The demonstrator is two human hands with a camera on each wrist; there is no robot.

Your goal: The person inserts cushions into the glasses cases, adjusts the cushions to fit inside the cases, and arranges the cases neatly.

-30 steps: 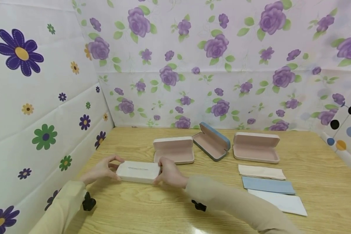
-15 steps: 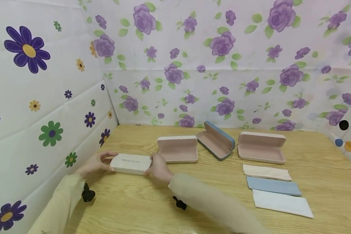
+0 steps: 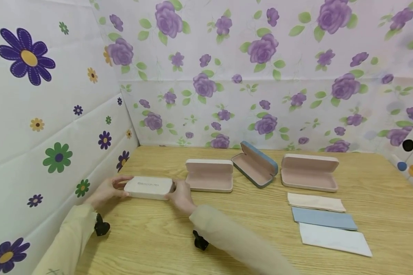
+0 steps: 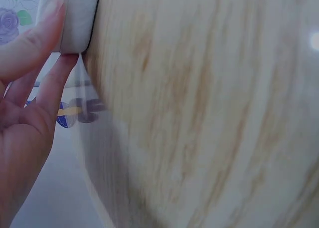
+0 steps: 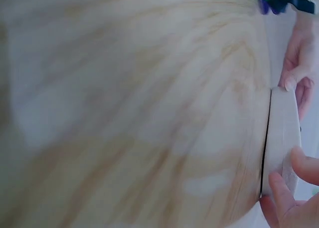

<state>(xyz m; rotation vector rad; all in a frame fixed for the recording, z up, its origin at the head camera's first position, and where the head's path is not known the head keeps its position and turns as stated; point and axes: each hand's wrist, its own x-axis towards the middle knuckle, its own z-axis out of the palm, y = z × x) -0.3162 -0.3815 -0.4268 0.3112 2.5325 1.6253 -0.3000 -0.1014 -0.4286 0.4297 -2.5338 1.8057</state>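
The closed white case (image 3: 148, 187) is at the left of the wooden surface (image 3: 151, 233), lid up with small lettering on top; you cannot tell whether its full base touches the wood or one edge is slightly raised. Expect a stiff, light shell, smooth enough to slide if your fingers are dry, and unlikely to dent under a modest squeeze. The short ends look the best place to take hold: pinch low on the walls, so that you do not pull on the lid.

That is where you have it. Your left hand (image 3: 106, 193) pinches the left end between thumb and fingers, and your right hand (image 3: 182, 195) pinches the right end the same way.

Outward from there, an open white case (image 3: 209, 176) sits just behind and beside your right hand, the nearest thing to knock. Next to it an open blue case (image 3: 254, 164) stands turned at an angle, then an open pale case (image 3: 309, 173). In front of that one lie a cream cloth (image 3: 316, 201), a blue cloth (image 3: 324, 218) and a white cloth (image 3: 335, 238), well apart from your hands. On your left, the flowered sheet (image 3: 72, 130) limits elbow room.
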